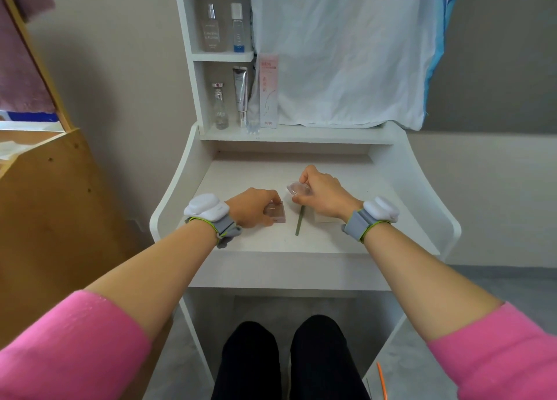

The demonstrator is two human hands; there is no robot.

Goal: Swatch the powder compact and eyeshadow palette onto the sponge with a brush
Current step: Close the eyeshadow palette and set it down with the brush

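On the white vanity desk, my left hand grips a small square pink eyeshadow palette that lies flat on the surface. My right hand holds a round clear-pink powder compact just above the desk, fingers curled round it. A thin green brush lies between the hands, its upper end hidden under my right hand. A white sponge shows only partly under my right wrist.
Shelves at the back hold several bottles, a silver tube and a pink box. A white cloth hangs over the mirror area. The desk has raised side walls. A wooden cabinet stands to the left.
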